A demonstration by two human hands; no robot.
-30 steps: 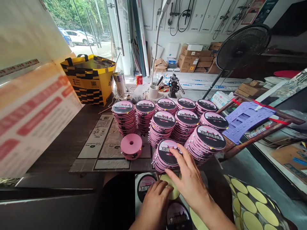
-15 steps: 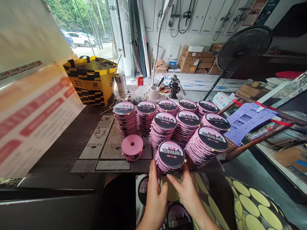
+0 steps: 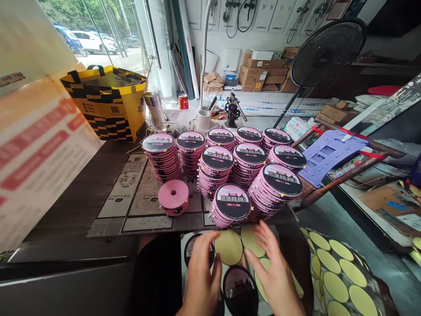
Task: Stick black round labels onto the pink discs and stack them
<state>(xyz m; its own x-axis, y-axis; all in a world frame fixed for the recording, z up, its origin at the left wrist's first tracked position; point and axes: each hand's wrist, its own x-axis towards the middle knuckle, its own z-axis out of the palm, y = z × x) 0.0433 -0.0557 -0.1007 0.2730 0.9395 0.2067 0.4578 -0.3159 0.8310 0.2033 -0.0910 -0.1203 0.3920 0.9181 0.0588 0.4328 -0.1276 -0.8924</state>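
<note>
My left hand (image 3: 204,267) is open, fingers apart, above a sheet of round stickers (image 3: 228,246) on my lap. Opposite it, my right hand (image 3: 275,270) is also open, holding nothing. Black printed stickers (image 3: 240,292) and pale yellow blank circles show on the sheet between them. Just beyond my fingertips stands a short stack of pink round spools (image 3: 231,205), topped with a black printed label and apart from both hands. Several taller stacks of the same spools (image 3: 281,182) stand behind it. One unlabelled pink spool (image 3: 173,195) with a centre hole lies to the left.
A black and yellow bag (image 3: 107,107) and a metal can (image 3: 154,107) stand at the back left. A blurred printed plastic sheet (image 3: 42,145) hangs close on the left. A fan (image 3: 325,57) and a purple plastic piece (image 3: 330,156) are at right, above another sticker sheet (image 3: 338,267).
Both hands have let go of the front stack of spools and drawn back towards me, over the sticker sheet. The view has shifted slightly, so the scene sits further left and higher.
</note>
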